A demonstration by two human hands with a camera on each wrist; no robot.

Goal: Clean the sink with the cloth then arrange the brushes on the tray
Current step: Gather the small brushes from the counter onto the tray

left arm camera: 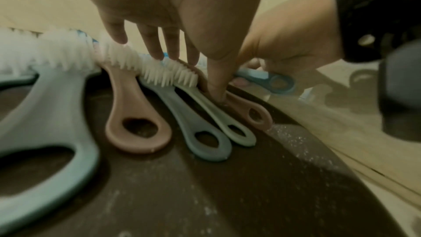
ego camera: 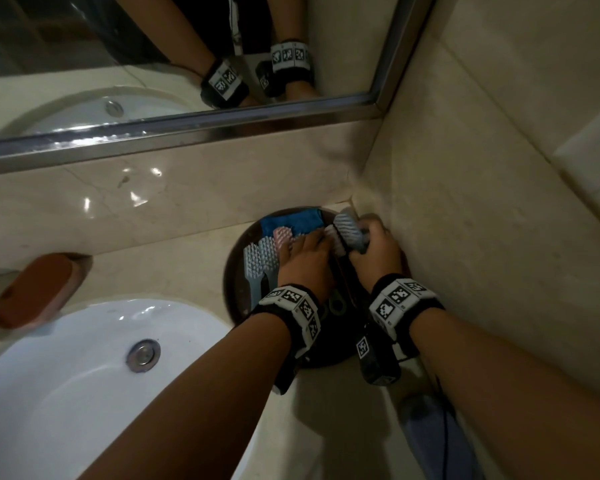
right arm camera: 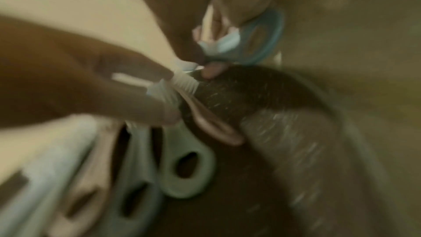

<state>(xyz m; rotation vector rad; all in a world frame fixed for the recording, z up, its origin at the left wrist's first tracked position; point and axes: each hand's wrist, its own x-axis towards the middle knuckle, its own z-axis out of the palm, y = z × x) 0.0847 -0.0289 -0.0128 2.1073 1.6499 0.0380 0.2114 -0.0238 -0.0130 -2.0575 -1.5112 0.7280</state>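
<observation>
My left grip [ego camera: 303,258] rests with straight fingers on the brushes [left arm camera: 136,96] lying in a row on the dark round tray [ego camera: 236,289]. My right grip [ego camera: 374,249] curls round a blue brush [ego camera: 350,230] at the tray's far edge, just beside the blue cloth [ego camera: 290,223].

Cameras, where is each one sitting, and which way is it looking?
Head: worn on the head, looking forward and down at the sink, the brown tray and the mirror; both forearms and both hands show.
Left wrist: on the left wrist, looking along the left hand at the brushes lined up on the tray; the right hand shows too.
Right wrist: on the right wrist, blurred, looking along the right hand at the blue brush it holds.
Shared: all three show the tray and both hands.
</observation>
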